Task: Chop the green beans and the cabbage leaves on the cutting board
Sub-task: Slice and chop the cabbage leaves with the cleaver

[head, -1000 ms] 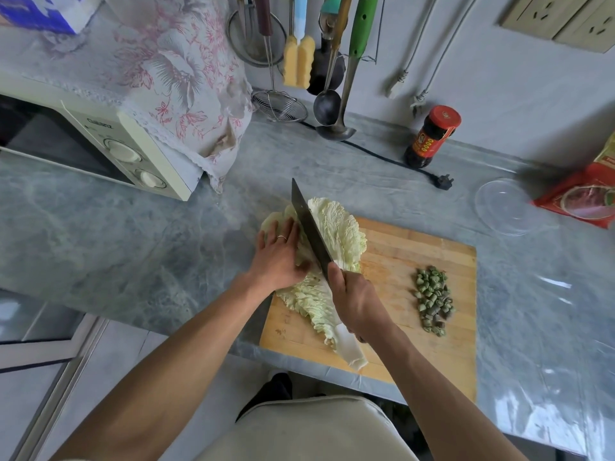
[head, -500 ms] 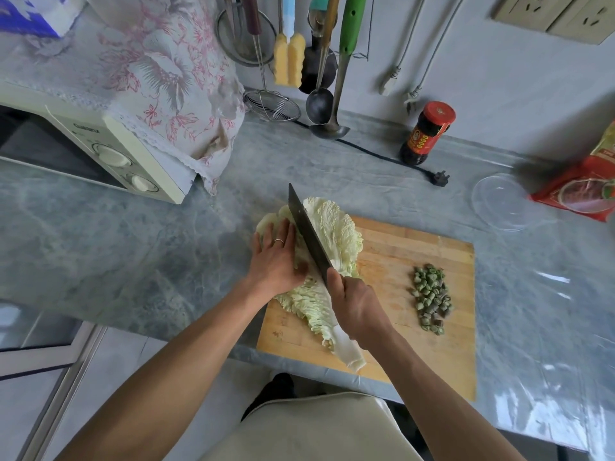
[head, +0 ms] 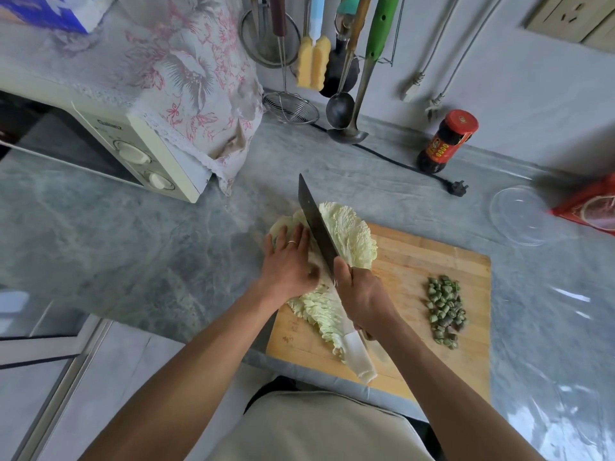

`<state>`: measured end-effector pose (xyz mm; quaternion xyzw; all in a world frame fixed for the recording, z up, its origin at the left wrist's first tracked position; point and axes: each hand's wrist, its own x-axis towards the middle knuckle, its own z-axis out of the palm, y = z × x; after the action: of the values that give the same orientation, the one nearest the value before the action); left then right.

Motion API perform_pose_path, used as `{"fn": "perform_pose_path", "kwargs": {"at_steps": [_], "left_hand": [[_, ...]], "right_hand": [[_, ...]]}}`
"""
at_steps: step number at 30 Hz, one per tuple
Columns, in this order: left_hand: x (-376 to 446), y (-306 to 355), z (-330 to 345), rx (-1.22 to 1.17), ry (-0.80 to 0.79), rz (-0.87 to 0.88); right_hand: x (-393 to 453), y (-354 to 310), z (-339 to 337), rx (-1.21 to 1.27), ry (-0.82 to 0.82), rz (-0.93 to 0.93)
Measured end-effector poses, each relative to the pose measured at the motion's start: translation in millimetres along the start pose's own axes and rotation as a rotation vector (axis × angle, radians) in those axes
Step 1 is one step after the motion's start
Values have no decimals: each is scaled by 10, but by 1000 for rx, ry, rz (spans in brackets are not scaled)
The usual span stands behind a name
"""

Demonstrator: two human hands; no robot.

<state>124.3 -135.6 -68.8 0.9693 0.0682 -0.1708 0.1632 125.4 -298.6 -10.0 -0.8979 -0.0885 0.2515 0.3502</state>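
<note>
The cabbage leaves (head: 346, 237) lie along the left side of the cutting board (head: 409, 261), their frilly tops reaching past its 11 o'clock corner onto the bench (head: 133, 254) and the white stalk end pointing toward 6 o'clock near the board's front edge. The left hand (head: 289, 264) presses flat on the leaves from the 9 o'clock side, fingers straight and together, a ring on one of them. Just to its right, the right hand (head: 362, 294) is curled round the handle of a cleaver (head: 316, 221), whose dark blade runs lengthwise over the leaves, tip aimed toward 11 o'clock. The two hands sit close, with the blade between them. At 3 o'clock on the board, well apart from the hands, sits a small heap of chopped green beans (head: 446, 311).

Beyond the board, at 2 o'clock, a clear plastic lid (head: 519, 214) rests on the bench beside a red packet (head: 595, 207). At 1 o'clock a dark sauce bottle (head: 446, 141) with a red cap stands by the wall, a black plug (head: 457, 188) lying near it. Ladles (head: 346, 108) and a wire strainer (head: 289, 108) hang at 12 o'clock. A microwave (head: 126, 151) under a floral cloth (head: 186, 71) stands at 10 o'clock.
</note>
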Motion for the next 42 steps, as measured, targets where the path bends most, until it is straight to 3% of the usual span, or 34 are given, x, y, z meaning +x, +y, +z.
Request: {"fn": "perform_pose_path", "kwargs": {"at_steps": [3, 8, 9, 13, 17, 20, 24, 27, 30, 32, 36, 42], "left_hand": [[49, -22, -47, -15, -8, 16], [337, -272, -356, -312, 343, -40], [434, -316, -442, -377, 310, -79], [832, -340, -694, -630, -79, -231], [997, -361, -716, -682, -237, -222], [1007, -392, -611, -632, -231, -230], [853, -368, -538, -617, -42, -309], [489, -305, -439, -487, 247, -116], [130, -228, -321, -389, 393, 143], [-34, -192, -248, -367, 445, 183], [-291, -111, -112, -333, 435, 197], [-831, 273, 200, -60, 119, 455]], "right_hand": [[55, -30, -21, -3, 14, 23], [-3, 129, 50, 185, 59, 96], [5, 152, 40, 256, 56, 136], [7, 132, 4, 351, 29, 195], [23, 25, -17, 235, 40, 125], [36, -1, 5, 153, 44, 106], [12, -2, 26, 165, 52, 107], [-16, -35, -12, 207, 34, 115], [-69, -45, -70, 275, 37, 103], [-123, -18, -106, 312, 54, 77], [-275, 65, -228, 338, 71, 81], [-553, 320, -466, 311, 38, 86]]}}
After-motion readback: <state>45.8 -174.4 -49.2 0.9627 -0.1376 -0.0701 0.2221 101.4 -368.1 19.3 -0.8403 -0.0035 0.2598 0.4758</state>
